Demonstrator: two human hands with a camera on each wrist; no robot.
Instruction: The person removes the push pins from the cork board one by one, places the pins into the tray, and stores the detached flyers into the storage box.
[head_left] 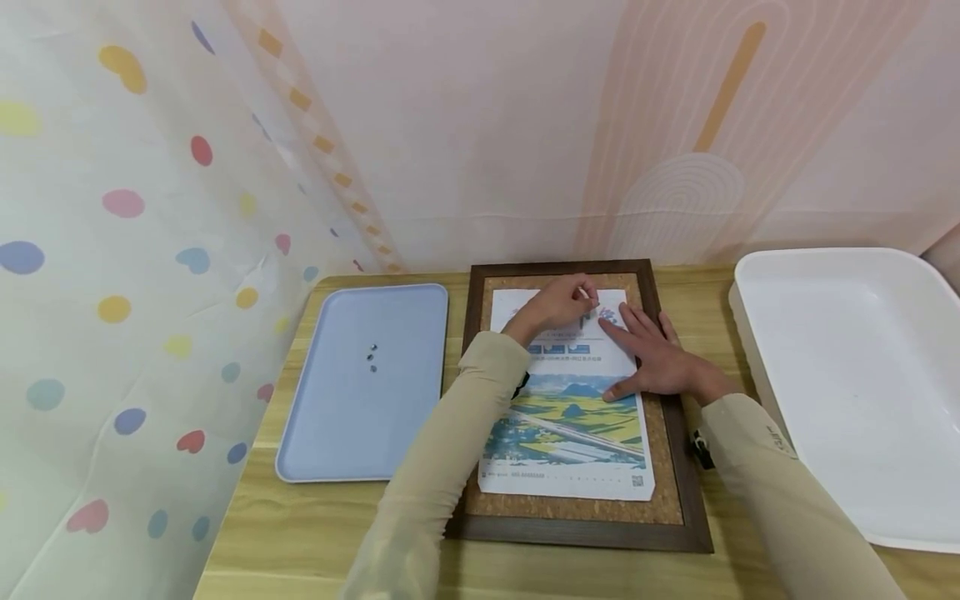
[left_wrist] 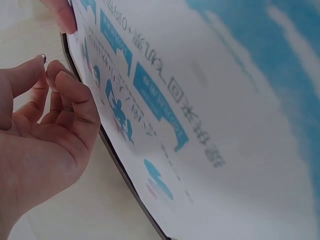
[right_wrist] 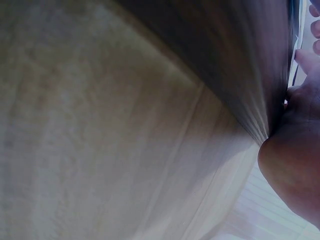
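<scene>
A printed poster (head_left: 570,400) with a landscape picture lies on a cork board (head_left: 660,450) in a dark wooden frame (head_left: 693,500). My left hand (head_left: 587,302) hovers over the poster's top edge and pinches a small metal pin (left_wrist: 43,57) between thumb and fingertip. My right hand (head_left: 633,354) lies flat with straight fingers on the poster's upper right part and presses it down. In the left wrist view the poster (left_wrist: 200,115) fills the right side, and a right-hand fingertip (left_wrist: 64,17) touches its corner. The right wrist view shows only the frame (right_wrist: 235,65), the table and my palm (right_wrist: 292,170).
A light blue tray (head_left: 337,417) left of the board holds three small metal pins (head_left: 372,357). A large white tray (head_left: 862,383) stands at the right. The wooden table (head_left: 300,533) ends near a dotted curtain (head_left: 112,292) on the left.
</scene>
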